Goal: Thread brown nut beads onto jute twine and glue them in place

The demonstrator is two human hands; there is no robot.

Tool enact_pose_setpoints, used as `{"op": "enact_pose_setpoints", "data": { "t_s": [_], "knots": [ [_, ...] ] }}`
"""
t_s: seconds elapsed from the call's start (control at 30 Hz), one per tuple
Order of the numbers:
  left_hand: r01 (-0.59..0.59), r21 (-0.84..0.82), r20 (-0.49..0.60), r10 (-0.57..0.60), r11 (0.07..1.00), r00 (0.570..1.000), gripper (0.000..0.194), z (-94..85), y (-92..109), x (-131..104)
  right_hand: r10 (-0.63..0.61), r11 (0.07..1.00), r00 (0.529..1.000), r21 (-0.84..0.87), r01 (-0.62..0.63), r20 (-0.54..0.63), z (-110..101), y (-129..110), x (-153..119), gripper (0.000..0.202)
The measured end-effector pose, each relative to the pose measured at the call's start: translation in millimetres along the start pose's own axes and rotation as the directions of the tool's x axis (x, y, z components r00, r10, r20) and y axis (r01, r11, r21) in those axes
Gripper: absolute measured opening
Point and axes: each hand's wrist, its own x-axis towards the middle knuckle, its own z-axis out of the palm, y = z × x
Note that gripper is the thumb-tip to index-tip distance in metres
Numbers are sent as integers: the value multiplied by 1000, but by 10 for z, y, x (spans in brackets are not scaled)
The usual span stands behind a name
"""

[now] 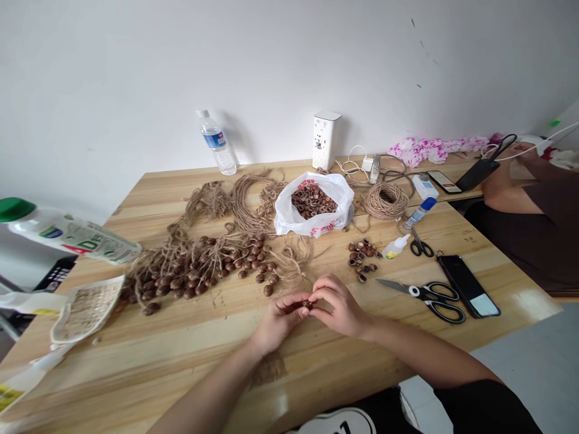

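Near the table's front, my left hand [281,319] and my right hand [340,306] meet, their fingertips pinched around one small brown nutshell [308,304]. Thin twine [302,274] runs just behind the fingers; I cannot tell whether it joins the shell. Left of my hands lies a heap of round brown nuts [194,274] tied on twine strands. Behind them stands a white plastic bag [289,220] filled with shell pieces [314,201]. Several loose half shells [362,256] rest to the right, beside a small glue bottle [395,246].
Black-handled scissors [427,295], smaller scissors [420,246] and a phone [470,289] lie at right. A twine ball [384,202] and a blue-capped bottle [420,212] are farther back. A woven basket [88,310] and a large green-capped bottle [76,235] are left. Another person's arm [509,187] shows far right.
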Motion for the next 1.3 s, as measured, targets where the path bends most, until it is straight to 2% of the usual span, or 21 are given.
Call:
{"op": "enact_pose_setpoints", "data": {
  "t_s": [0.47,0.67,0.87,1.13,1.3],
  "knots": [
    [-78,100,-26,81,992,996,24,43,46,23,-23,1000,998,13,24,-58,29,6,-6,7],
    [-182,149,-31,189,972,982,25,34,21,43,-68,997,997,-35,67,-42,6,42,6,12],
    [-189,213,-59,205,959,977,32,10,-4,52,-28,992,998,-121,21,-57,-19,67,-9,9],
    [-271,297,-162,328,916,931,22,34,-52,55,-31,992,999,-123,25,-45,-32,37,-8,10],
    [-372,327,-109,426,869,898,18,38,-3,52,-23,998,999,-63,21,-30,-37,33,-16,11]
  ]
}}
